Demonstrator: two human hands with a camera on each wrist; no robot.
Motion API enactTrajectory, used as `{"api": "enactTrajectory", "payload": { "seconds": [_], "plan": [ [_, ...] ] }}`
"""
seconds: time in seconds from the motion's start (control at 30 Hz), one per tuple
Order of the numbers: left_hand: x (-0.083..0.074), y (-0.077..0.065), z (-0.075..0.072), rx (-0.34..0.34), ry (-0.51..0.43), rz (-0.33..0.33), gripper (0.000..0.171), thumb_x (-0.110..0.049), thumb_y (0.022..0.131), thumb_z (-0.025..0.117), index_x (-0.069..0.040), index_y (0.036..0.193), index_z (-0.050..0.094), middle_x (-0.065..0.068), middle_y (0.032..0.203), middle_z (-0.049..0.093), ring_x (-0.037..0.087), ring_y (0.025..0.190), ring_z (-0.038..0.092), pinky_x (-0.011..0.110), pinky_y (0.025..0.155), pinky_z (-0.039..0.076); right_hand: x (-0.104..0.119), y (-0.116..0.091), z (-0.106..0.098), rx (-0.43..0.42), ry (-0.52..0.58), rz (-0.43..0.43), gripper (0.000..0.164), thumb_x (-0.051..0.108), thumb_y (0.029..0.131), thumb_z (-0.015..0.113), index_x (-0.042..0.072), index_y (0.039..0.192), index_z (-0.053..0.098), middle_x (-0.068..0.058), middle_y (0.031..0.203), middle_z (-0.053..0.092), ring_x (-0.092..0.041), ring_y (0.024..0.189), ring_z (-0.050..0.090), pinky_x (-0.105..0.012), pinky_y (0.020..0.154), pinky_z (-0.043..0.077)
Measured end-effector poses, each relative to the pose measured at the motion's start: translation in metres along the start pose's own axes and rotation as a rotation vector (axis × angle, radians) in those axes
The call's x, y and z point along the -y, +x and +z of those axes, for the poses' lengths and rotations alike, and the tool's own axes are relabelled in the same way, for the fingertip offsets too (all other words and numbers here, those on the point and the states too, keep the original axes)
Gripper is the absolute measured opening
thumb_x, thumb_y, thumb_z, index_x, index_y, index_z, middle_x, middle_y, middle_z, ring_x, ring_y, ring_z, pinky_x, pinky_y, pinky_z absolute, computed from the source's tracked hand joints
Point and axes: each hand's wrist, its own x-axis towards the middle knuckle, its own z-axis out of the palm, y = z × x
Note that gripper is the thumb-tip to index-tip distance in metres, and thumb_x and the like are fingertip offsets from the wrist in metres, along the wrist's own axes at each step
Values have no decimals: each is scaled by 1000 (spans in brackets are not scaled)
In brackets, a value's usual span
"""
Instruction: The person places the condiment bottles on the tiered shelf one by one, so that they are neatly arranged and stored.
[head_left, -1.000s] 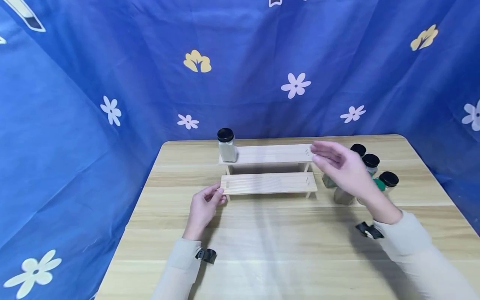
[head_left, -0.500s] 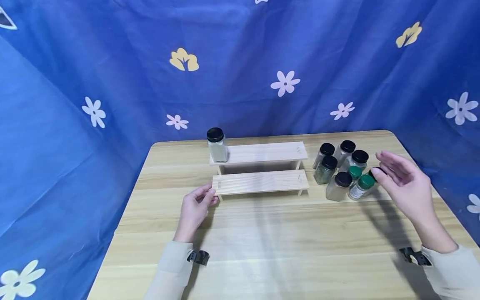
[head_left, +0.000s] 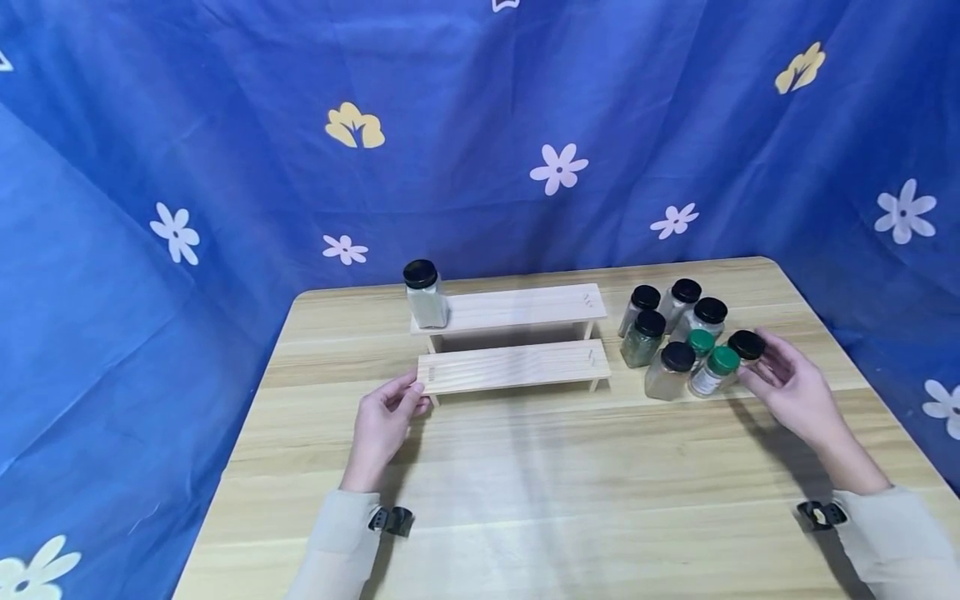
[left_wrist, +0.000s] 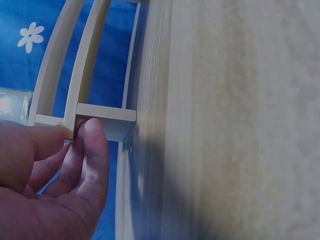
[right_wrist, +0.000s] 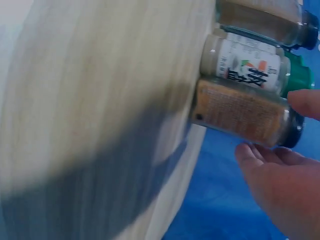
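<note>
At its left end, the lower step of the two-tier wooden rack [head_left: 517, 368] is pinched between my left hand's [head_left: 384, 423] thumb and fingers; the left wrist view shows the thumb on top of the board [left_wrist: 75, 100]. My right hand [head_left: 798, 396] is around the rightmost spice jar [head_left: 747, 348], a black-lidded one. In the right wrist view that jar [right_wrist: 242, 112] shows orange-brown contents, with the thumb [right_wrist: 305, 102] by its lid and the fingers spread along its other side. A green-capped jar [right_wrist: 250, 65] with a white label stands right beside it.
A black-lidded jar [head_left: 426, 296] of pale contents stands on the upper step's left end. Several more jars crowd right of the rack, among them a black-lidded one [head_left: 667, 372] in front and a green-capped one [head_left: 701, 343]. Blue patterned cloth [head_left: 465, 125] hangs behind the table [head_left: 525, 500].
My right hand has moved from the upper step's right end out to the right, then down around the rightmost jar. The left hand keeps its grip on the rack; the head view has shifted slightly.
</note>
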Motion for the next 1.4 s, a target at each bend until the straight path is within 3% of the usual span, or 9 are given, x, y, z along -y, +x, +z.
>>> {"api": "enactTrajectory", "payload": {
  "seconds": [0.13, 0.3, 0.47, 0.7, 0.9, 1.0, 1.17, 1.27, 1.4],
  "plan": [
    [0, 0, 0, 3, 5, 1, 36, -8, 105, 64, 3, 140, 63, 28, 115, 73, 15, 87, 78, 24, 83, 69, -5, 1, 4, 2, 61, 4, 53, -4, 97, 70, -10, 145, 49, 36, 118, 56, 24, 107, 56, 5, 94, 50],
    [0, -1, -1, -5, 23, 3, 36, -10, 106, 64, 2, 140, 63, 28, 115, 74, 17, 88, 78, 24, 83, 69, -11, 2, 8, 29, 116, 20, 44, -6, 96, 71, 15, 132, 58, 35, 111, 62, 19, 102, 61, 3, 89, 54],
    [0, -1, 0, -6, 41, 8, 37, -12, 106, 64, 1, 140, 64, 27, 114, 75, 17, 88, 78, 24, 83, 69, -14, 1, 10, 15, 93, 39, 41, -3, 96, 72, 21, 126, 59, 34, 105, 64, 18, 98, 62, 3, 85, 55],
    [0, -2, 1, -2, 35, 6, 36, -10, 105, 64, 1, 140, 64, 27, 115, 75, 15, 87, 78, 22, 83, 69, -11, -3, 11, -14, 62, 28, 37, 0, 97, 72, 14, 129, 60, 36, 107, 62, 20, 99, 61, 4, 87, 53],
    [1, -1, 0, 3, 30, 3, 36, -10, 105, 64, 1, 140, 64, 27, 113, 75, 18, 88, 79, 26, 83, 70, -5, -6, 5, -49, 66, 45, 40, 2, 98, 72, 28, 124, 58, 33, 106, 64, 20, 97, 62, 5, 85, 53],
    [2, 0, -2, 1, 17, 5, 36, -10, 106, 64, 2, 139, 64, 28, 112, 75, 17, 86, 79, 25, 83, 70, -1, -5, -2, -73, 71, 39, 41, 2, 98, 72, 29, 126, 59, 34, 108, 64, 20, 99, 62, 5, 85, 53],
    [3, 0, -3, -1, -10, -1, 36, -11, 106, 64, 2, 139, 64, 30, 114, 74, 16, 87, 78, 22, 82, 69, 12, -5, -11, -98, 182, 25, 47, -5, 96, 71, 31, 125, 62, 31, 110, 69, 18, 101, 65, 3, 87, 54],
    [3, 0, -3, 3, -13, -4, 36, -12, 106, 64, 2, 140, 64, 29, 115, 73, 17, 88, 78, 22, 83, 69, 24, -5, -16, -121, 248, -10, 49, -11, 94, 70, 25, 127, 65, 26, 112, 73, 14, 102, 68, 2, 88, 55],
    [2, 0, -2, 6, -18, 1, 36, -11, 106, 64, 2, 140, 64, 29, 115, 74, 18, 88, 78, 22, 82, 69, 45, -3, -23, -181, 130, -17, 48, -6, 94, 73, 17, 136, 66, 33, 114, 69, 18, 103, 65, 4, 89, 53]
  ]
}}
